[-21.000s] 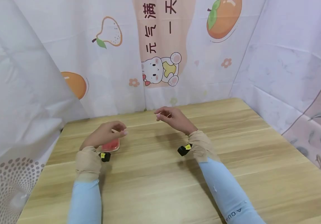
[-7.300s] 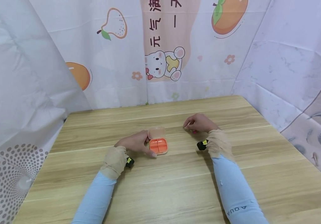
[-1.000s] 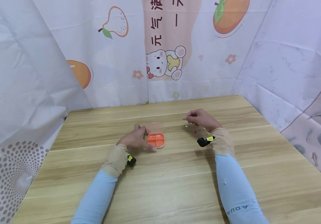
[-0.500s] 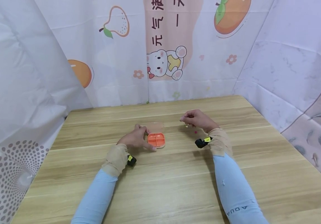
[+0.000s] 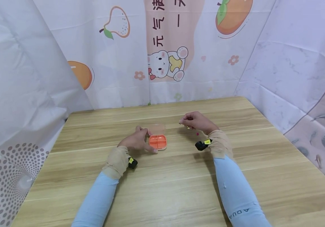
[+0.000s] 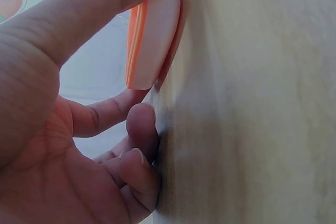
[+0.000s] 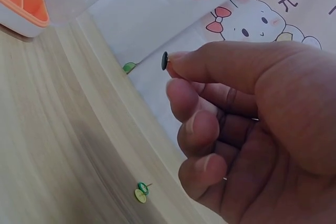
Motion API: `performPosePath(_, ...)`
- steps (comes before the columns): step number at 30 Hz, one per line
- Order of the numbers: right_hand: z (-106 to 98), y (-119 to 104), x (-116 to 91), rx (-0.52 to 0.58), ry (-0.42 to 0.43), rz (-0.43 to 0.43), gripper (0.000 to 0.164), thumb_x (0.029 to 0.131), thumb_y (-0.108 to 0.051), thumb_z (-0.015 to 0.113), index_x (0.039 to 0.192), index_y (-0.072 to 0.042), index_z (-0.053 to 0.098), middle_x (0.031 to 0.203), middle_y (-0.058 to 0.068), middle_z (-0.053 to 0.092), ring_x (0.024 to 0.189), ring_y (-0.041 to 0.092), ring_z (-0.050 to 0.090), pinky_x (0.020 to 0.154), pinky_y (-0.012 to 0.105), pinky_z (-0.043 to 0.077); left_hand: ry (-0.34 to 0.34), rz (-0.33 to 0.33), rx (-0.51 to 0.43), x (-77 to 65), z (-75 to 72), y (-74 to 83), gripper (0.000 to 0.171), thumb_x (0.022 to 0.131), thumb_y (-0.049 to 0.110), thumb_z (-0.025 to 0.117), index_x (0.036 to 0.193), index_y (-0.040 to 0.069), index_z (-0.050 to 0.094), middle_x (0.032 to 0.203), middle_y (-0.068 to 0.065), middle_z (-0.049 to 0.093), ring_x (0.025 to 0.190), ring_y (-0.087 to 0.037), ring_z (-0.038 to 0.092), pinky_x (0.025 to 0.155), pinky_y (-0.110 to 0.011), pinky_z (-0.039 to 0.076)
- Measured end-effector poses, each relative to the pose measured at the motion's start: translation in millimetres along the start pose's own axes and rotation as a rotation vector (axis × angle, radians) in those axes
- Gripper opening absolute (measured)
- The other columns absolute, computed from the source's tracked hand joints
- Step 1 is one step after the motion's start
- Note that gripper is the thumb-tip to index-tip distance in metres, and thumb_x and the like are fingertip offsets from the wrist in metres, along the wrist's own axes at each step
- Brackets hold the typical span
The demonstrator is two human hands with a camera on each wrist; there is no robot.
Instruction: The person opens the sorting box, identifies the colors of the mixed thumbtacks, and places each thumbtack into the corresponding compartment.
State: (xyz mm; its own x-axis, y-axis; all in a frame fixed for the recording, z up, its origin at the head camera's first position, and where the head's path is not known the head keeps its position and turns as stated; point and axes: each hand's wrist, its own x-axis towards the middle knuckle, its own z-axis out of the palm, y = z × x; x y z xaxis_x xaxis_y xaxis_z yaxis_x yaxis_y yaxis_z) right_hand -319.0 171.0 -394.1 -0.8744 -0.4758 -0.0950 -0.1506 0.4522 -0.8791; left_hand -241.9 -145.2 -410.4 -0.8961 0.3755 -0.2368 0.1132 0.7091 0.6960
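Note:
My left hand (image 5: 136,140) holds a small orange-and-white pill box (image 6: 160,30) at its left side. In the left wrist view the thumb lies along the near wall and a finger reaches behind, the others curled by the tabletop. The box stands open, its clear lid (image 5: 157,128) folded back and its orange inside split into small compartments. My right hand (image 5: 198,121) is raised to the right of the box. Between thumb and index finger it pinches a black thumbtack (image 7: 165,61), the flat head facing left in the right wrist view.
A green thumbtack (image 7: 143,187) and a yellow thumbtack (image 7: 140,196) lie together on the wooden table (image 5: 156,195), below the right hand. A small pink piece (image 5: 197,134) lies nearby. Printed curtains (image 5: 108,69) stand behind and beside the table.
The box, closed under the left hand at first, is now open further right. My right hand, lower earlier, has risen and over the last second shifted left towards the box with the thumbtack.

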Motion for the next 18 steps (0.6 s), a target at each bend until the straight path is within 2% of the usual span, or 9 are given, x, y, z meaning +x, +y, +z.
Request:
performPosePath(6,2.3,-3.6,-0.1,-0.003,-0.007,-0.007,0.03,0.105,-0.023,0.063,0.117,0.003,0.069,0.087,0.018,0.058,0.062,0.017,0.044,0.057,0.036,0.038,0.011,-0.003,0.032,0.8,1.1,-0.3,0.077,0.069,0.043,0.096,0.123,0.007,0.055,0.131,-0.016,0.032,0.113,-0.032,0.049,0.097,-0.047,0.044)
performPosePath(10,4.0,-5.0,-0.5,-0.009,-0.013,0.001,0.027,0.105,-0.024,0.063,0.115,0.0,0.07,0.084,0.011,0.057,0.061,0.017,0.043,0.058,0.036,0.038,0.017,-0.004,0.051,1.3,2.1,-0.1,0.077,0.069,0.046,0.095,0.123,0.007,0.055,0.131,-0.016,0.033,0.113,-0.031,0.05,0.097,-0.047,0.045)
performPosePath(13,5.7,-6.2,-0.5,-0.023,-0.015,-0.002,0.026,0.105,-0.025,0.063,0.114,-0.002,0.071,0.085,0.008,0.058,0.061,0.015,0.042,0.058,0.034,0.038,0.022,-0.009,0.049,1.1,2.5,0.4,0.077,0.07,0.046,0.095,0.122,0.006,0.055,0.131,-0.016,0.033,0.113,-0.031,0.05,0.097,-0.048,0.045)
performPosePath(18,9.6,-10.3,-1.4,-0.041,-0.025,-0.026,0.024,0.104,-0.025,0.064,0.111,-0.003,0.072,0.087,0.009,0.059,0.061,0.014,0.043,0.057,0.029,0.038,0.029,-0.011,0.042,0.7,3.1,0.7,0.074,0.071,0.044,0.095,0.121,0.006,0.055,0.13,-0.014,0.034,0.112,-0.03,0.051,0.097,-0.047,0.045)
